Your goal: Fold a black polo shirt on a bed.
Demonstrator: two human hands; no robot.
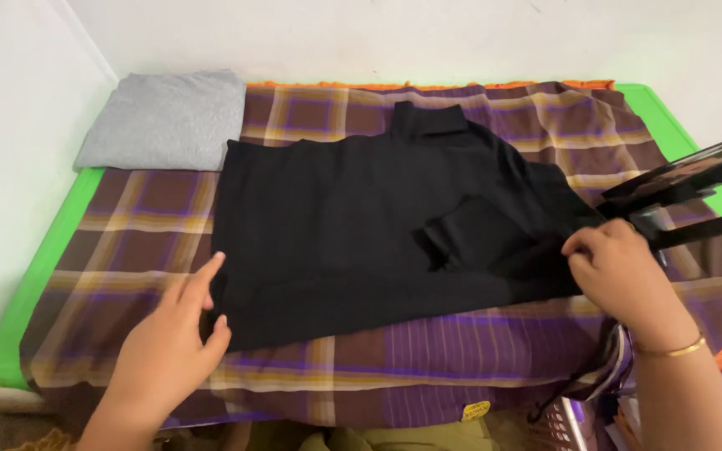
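White plaster walls [428,38] are closing in at twelve and nine o'clock. A green table edge [39,276] is showing under a purple plaid cloth [478,351]; soft, even light is falling.

A folded grey garment [165,119] lies at the far corner (on the green-edged board [35,276]), beside the white wall [10,125]

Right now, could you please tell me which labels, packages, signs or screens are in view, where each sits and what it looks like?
Label: small yellow tag with dark print, on the front edge below the plaid cloth, right of centre.
No packages, signs or screens show.
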